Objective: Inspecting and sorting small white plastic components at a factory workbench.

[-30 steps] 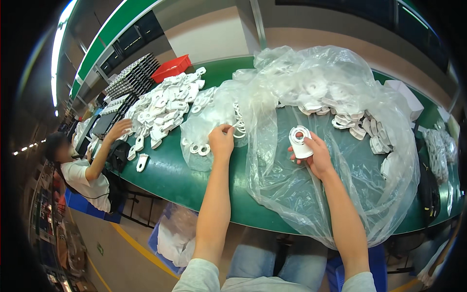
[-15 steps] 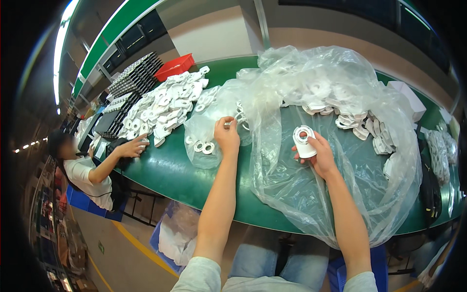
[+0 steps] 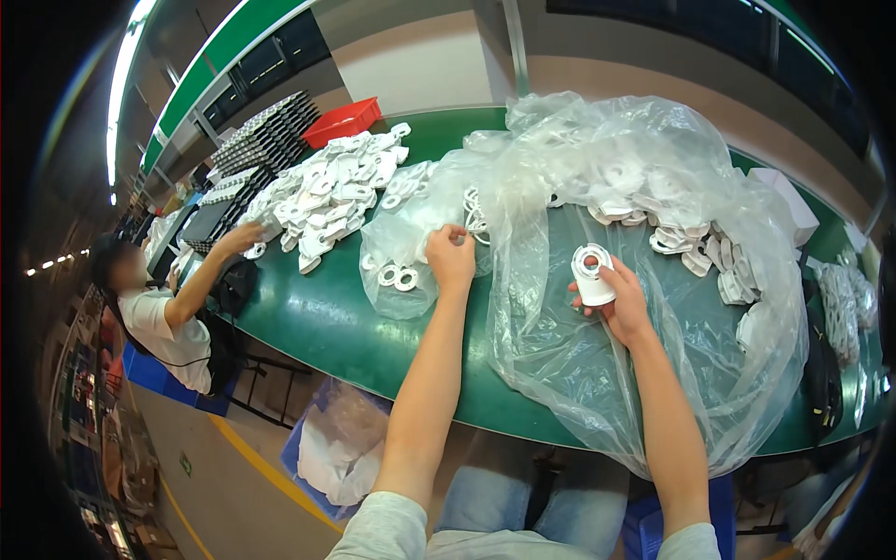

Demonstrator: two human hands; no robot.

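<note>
My right hand grips a white plastic part with a ring-shaped end and a wider, smooth base. The part is held ring end up over a large clear plastic bag spread on the green table. My left hand is closed, fingertips pinched together, above a smaller clear bag. Whatever is in that pinch, if anything, is hidden. White rings lie in the smaller bag beside my left hand, and white looped pieces lie just beyond it.
More white parts sit under and along the large bag's far side. At the left are a heap of white parts, stacked dark trays and a red bin. A co-worker's hand reaches to the heap. A blue bin stands below the edge.
The co-worker's hand has moved farther over the table, to the heap's near left edge. The view has shifted slightly; both my hands keep nearly the same poses, the white part still in my right.
</note>
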